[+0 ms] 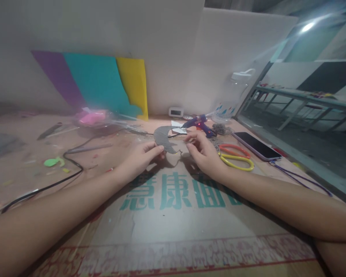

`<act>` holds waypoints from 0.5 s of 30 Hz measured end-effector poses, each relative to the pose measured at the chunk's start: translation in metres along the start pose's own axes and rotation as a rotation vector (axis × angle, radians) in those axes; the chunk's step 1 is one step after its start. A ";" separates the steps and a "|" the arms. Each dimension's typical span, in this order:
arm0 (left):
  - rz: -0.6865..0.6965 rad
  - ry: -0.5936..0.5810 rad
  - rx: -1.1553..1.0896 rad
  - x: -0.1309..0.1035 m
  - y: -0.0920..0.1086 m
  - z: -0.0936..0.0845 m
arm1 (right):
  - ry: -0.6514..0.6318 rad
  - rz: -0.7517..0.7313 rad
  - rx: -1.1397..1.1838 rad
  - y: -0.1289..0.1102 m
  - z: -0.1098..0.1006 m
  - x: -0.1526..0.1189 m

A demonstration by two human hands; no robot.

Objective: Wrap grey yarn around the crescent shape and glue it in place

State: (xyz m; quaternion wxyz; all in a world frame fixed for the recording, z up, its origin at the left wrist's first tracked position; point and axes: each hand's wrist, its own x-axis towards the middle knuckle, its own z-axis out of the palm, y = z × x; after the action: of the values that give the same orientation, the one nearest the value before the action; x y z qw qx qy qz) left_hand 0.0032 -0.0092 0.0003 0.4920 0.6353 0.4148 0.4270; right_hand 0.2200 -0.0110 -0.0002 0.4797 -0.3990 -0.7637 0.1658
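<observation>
My left hand (150,156) pinches the lower edge of a grey crescent-shaped piece (163,138) between thumb and fingers, above the table. A thin dark strand (180,152) dangles at the crescent's lower tip. To the right, my right hand (202,152) has its thumb and forefinger drawn together, a short gap from the crescent. At those fingertips is something thin and greyish, too small to name. Behind my right hand lies a blue glue gun (196,122) with a small red light, near a scrap of white paper (178,127).
Scissors with red and yellow handles (237,162) and a phone (256,146) with a purple cord lie at right. A clear bottle (233,96) and a small digital clock (176,112) stand behind. Coloured sheets (95,82) lean on the wall; a black cable (75,172) crosses the left.
</observation>
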 end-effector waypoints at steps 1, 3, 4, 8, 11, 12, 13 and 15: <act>0.004 0.001 -0.010 0.000 0.000 0.000 | 0.010 -0.036 0.000 -0.001 0.000 0.000; 0.007 0.005 -0.017 0.000 0.000 0.000 | -0.005 -0.108 -0.014 -0.002 -0.001 -0.001; 0.003 0.007 -0.018 0.001 0.000 0.000 | -0.024 -0.144 -0.029 -0.003 -0.001 -0.001; -0.023 0.014 -0.027 0.001 -0.001 -0.001 | -0.091 -0.290 -0.122 -0.002 -0.002 -0.002; -0.032 0.013 -0.033 0.001 -0.001 -0.001 | -0.123 -0.351 -0.171 -0.002 -0.003 -0.004; -0.031 0.010 -0.030 0.001 0.000 -0.001 | -0.133 -0.353 -0.179 -0.002 -0.004 -0.005; -0.027 0.010 -0.023 0.001 0.000 -0.001 | -0.139 -0.345 -0.180 -0.002 -0.004 -0.005; -0.001 0.018 0.008 0.000 0.000 -0.001 | -0.144 -0.294 -0.178 -0.003 -0.004 -0.004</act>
State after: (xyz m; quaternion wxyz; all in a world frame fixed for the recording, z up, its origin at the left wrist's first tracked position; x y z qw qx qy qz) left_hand 0.0023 -0.0085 0.0004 0.4858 0.6334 0.4211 0.4306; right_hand 0.2229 -0.0169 0.0009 0.4057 -0.3113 -0.8577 0.0538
